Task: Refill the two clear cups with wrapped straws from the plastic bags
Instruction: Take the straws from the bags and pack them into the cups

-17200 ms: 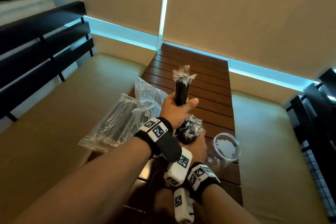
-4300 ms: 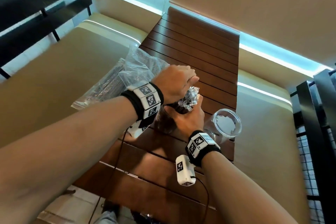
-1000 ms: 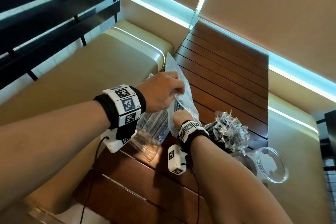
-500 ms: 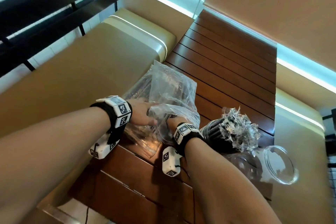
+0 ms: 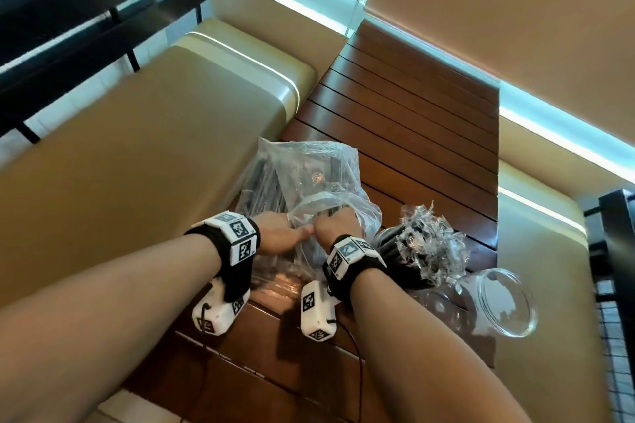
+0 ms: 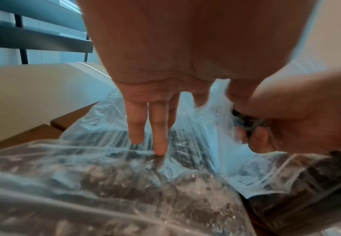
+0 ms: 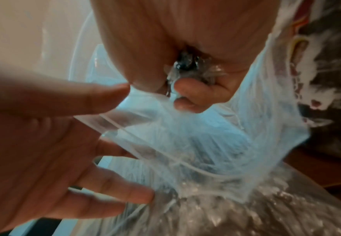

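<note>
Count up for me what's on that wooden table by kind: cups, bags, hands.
Clear cups: 2, full cup, empty cup
Plastic bags: 2, open bag, flat bag
Hands: 2, left hand, right hand gripping straws
Total: 6

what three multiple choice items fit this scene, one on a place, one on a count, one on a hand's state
1. Where is the empty clear plastic cup?
A. right of the straw-filled clear cup
B. on the tan bench cushion
C. inside the bag

2. How many clear cups hold straws?
A. none
B. one
C. two

3. What is the right hand doing?
A. resting flat on the table
B. gripping wrapped black straws in the clear plastic bag
C. holding a cup

Key: A, it lies at the table's right edge; B, the other is empty; B, fingers curl round the bundle.
</note>
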`<state>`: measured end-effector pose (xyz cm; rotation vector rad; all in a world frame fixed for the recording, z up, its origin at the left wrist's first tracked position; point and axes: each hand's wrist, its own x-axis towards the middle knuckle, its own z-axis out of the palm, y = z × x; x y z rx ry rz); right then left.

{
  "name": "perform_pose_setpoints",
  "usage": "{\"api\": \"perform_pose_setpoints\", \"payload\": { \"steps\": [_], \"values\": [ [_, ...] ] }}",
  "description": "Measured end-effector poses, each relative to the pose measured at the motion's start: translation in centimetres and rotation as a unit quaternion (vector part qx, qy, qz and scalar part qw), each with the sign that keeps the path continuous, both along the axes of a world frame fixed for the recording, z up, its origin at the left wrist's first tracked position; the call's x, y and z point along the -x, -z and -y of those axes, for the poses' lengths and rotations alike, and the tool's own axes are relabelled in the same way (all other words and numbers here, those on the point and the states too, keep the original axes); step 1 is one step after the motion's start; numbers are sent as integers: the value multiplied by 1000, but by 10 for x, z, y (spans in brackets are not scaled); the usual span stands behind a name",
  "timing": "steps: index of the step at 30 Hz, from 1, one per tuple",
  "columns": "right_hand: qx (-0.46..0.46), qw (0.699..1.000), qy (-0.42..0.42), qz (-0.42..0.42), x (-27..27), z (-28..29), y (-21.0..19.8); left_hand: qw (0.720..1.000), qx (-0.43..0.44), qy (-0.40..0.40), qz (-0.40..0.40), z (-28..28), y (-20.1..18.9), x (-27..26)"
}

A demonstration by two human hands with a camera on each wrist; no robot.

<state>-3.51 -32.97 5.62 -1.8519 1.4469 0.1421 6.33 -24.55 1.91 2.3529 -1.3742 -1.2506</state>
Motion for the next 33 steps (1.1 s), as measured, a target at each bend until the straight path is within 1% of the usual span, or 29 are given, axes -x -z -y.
{"api": "perform_pose_setpoints", "payload": {
  "steps": [3,6,8,10,11,14,17,18,19,21,23,24,26,27,28,29,30,31,32,33],
  "values": [
    [-30,1000,-1,-8,7,-3,-5,996,41,-80,18,4,-1,-5],
    [-27,999,-42,-6,13,-6,-13,984,92,-133,73,10,-12,-10],
    [-3,996,-87,-7,19,-12,-24,979,105,-137,110,13,-24,-11],
    [2,991,-134,-23,29,-18,-37,977,90,-141,130,19,-32,-13],
    [-5,987,-156,-31,37,-19,-44,977,86,-140,133,21,-38,-14],
    [-35,982,-182,-22,67,-21,-74,975,82,-178,106,29,-57,-20],
    [-19,975,-222,-8,101,-20,-106,971,65,-151,175,36,-79,-30],
    [-18,973,-232,7,111,-21,-117,968,57,-166,178,37,-84,-34],
    [-23,972,-232,36,123,-22,-130,968,51,-165,181,38,-91,-36],
    [-25,971,-216,102,137,-22,-149,968,48,-136,205,39,-88,-37],
    [39,968,-194,157,140,-17,-158,973,41,-108,201,37,-84,-23],
    [83,965,-180,172,138,-13,-156,971,38,-78,224,35,-80,-16],
    [144,961,-149,186,132,-8,-148,971,56,-86,217,29,-80,-1],
    [157,959,-132,194,129,-6,-142,970,75,-107,205,25,-86,5],
    [163,958,-118,204,125,-4,-136,964,116,-111,212,25,-95,10],
    [168,956,-109,212,122,-3,-132,951,174,-118,227,24,-110,14],
    [175,954,-105,219,118,-2,-129,936,247,-126,218,23,-124,17],
    [184,951,-104,227,115,-1,-129,925,317,-134,161,22,-142,20],
    [194,947,-105,234,111,-1,-128,914,376,-144,54,22,-162,23],
    [203,942,-108,245,106,-3,-128,896,413,-151,-66,24,-178,28]
  ]
}}
